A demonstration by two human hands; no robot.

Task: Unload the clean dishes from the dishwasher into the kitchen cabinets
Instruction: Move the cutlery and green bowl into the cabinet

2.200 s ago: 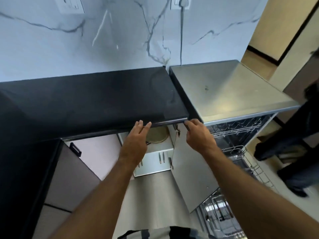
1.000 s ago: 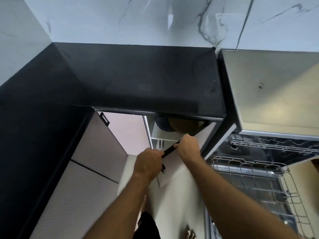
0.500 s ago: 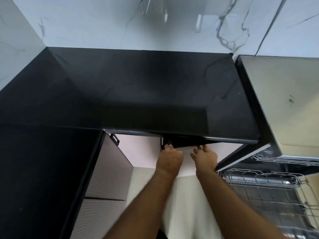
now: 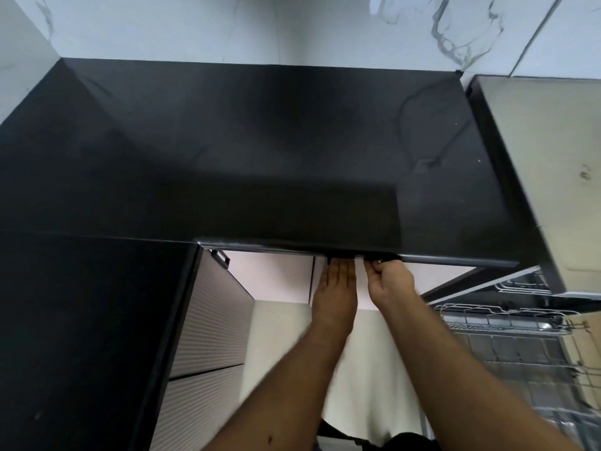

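Under the front lip of the black countertop (image 4: 260, 157) the pale cabinet door (image 4: 435, 275) stands shut or almost shut. My left hand (image 4: 335, 288) lies flat against it with straight fingers and holds nothing. My right hand (image 4: 390, 284) is just beside it, fingers curled at the door's top edge by a small black handle (image 4: 344, 255). At the right the dishwasher stands open, its wire upper rack (image 4: 500, 317) pulled out. No dishes show in it or in either hand. The inside of the cabinet is hidden.
The dishwasher's steel top (image 4: 546, 157) adjoins the countertop on the right. A grey ribbed cabinet front (image 4: 211, 320) with a black handle (image 4: 221, 257) forms the corner on the left. A marble wall rises behind. Pale floor lies below my arms.
The open cabinet door, with dishes visible behind it, has swung shut under both hands. My view has moved in over the countertop, and my right fingers have curled at the door's top edge.
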